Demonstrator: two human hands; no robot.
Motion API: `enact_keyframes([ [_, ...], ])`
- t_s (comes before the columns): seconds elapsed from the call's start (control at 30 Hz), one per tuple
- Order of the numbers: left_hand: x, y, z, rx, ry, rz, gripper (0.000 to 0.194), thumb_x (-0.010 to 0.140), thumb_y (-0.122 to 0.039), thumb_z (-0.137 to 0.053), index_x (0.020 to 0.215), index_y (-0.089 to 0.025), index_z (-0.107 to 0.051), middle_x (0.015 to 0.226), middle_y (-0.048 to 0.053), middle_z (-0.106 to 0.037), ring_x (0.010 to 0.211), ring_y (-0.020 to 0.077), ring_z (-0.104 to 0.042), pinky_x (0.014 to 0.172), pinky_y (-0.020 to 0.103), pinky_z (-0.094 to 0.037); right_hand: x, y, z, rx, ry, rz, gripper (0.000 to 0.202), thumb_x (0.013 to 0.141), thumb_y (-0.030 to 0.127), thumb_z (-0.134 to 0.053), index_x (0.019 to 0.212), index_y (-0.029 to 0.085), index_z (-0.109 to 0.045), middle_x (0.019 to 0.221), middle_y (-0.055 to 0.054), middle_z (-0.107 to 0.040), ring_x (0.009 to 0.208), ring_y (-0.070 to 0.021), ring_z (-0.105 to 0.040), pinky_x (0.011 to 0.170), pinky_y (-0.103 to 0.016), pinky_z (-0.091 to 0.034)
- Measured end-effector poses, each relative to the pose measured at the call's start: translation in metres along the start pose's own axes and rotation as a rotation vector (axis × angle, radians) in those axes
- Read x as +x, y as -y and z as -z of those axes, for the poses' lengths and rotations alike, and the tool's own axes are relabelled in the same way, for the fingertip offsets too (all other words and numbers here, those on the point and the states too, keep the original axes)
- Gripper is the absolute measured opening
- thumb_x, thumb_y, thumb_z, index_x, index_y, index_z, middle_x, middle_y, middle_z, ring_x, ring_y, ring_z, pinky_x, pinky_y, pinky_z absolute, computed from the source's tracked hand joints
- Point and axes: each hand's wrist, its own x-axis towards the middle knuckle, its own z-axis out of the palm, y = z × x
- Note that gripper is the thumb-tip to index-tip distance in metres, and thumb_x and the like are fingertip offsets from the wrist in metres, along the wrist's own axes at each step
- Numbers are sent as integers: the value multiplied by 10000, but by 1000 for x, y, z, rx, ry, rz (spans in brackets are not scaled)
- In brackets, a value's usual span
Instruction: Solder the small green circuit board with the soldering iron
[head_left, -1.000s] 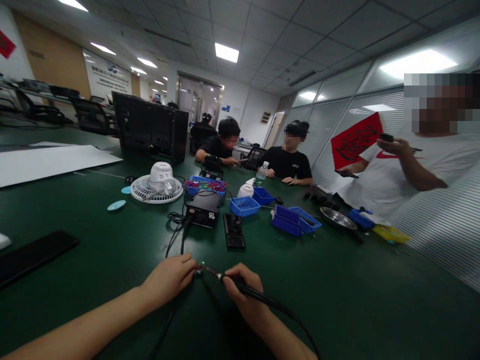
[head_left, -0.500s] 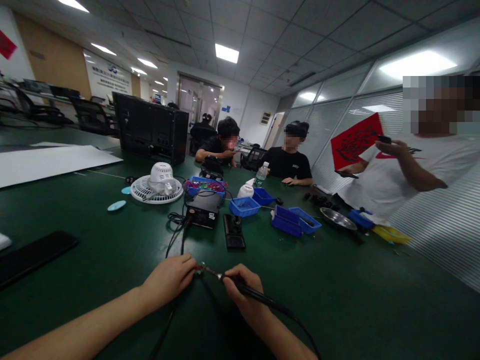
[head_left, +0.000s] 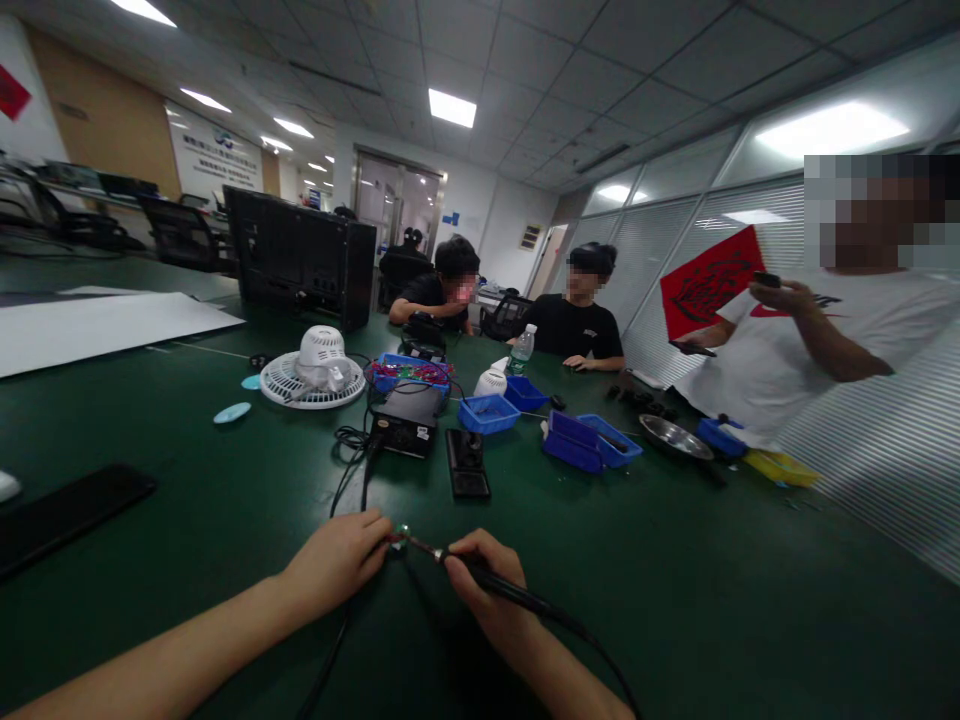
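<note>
My right hand [head_left: 491, 590] is closed around the black handle of a soldering iron [head_left: 517, 590], whose cable trails off toward the bottom edge. The iron's metal tip points left and meets, or nearly meets, a small green circuit board [head_left: 403, 534]. My left hand [head_left: 345, 550] is closed, its fingertips pinching red wires at the board's left side. Exactly where the tip touches is too small to make out. Both hands rest low over the dark green table [head_left: 675, 600].
Beyond my hands stand a black soldering station [head_left: 405, 420] with cables, a black stand [head_left: 467, 465], blue trays [head_left: 489, 413] and a white fan part [head_left: 313, 375]. A black phone [head_left: 75, 515] lies left. A metal bowl [head_left: 676, 438] sits right. Several people are around the table.
Almost nothing differs. Both hands keep their places with the soldering iron and the small board, and the view has shifted very slightly.
</note>
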Motion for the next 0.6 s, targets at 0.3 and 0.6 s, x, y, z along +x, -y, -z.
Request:
enact_keyframes([
  [0.3, 0, 1, -1, -2, -16, -2, 189, 932, -233, -401, 889, -195, -582, 855, 33, -610, 771, 179, -599, 681, 274, -444, 0, 5, 3, 3, 19, -4, 96, 804, 218, -612, 722, 170, -628, 634, 18, -575, 570, -120, -519, 546, -207, -409],
  [0.6, 0, 0, 1, -19, -13, -1, 191, 931, -239, -403, 901, -195, -587, 859, 31, -606, 772, 174, -596, 679, 271, -440, -1, 4, 2, 0, 2, -4, 89, 796, 228, -615, 729, 173, -636, 618, 23, -567, 558, -118, -504, 532, -207, -395],
])
